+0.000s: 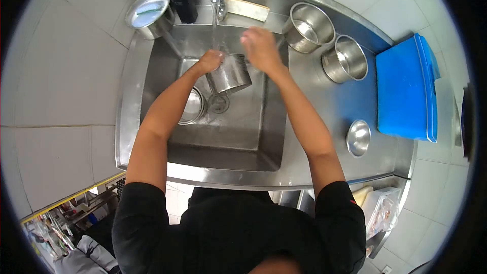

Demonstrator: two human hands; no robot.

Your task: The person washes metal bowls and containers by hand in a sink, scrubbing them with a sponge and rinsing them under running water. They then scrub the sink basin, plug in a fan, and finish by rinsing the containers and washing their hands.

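Note:
Under the running faucet [218,0], my left hand [210,61] grips the rim of a metal pot [231,76]. The pot is tilted on its side inside the sink, its base towards me. Just above and to the right of it is my right hand [259,48], its fingers smeared by motion. Water runs down from the spout beside my left hand. A round metal bowl [195,106] lies on the sink floor, partly hidden by my left forearm. Next to it is the drain [219,104].
Two metal pots [309,28] [345,59] and a small steel bowl [358,138] sit on the right counter, near a blue box [407,89]. Behind the sink [218,157] are a lidded pot [149,15], a black pump bottle [183,2] and a pale block [247,8].

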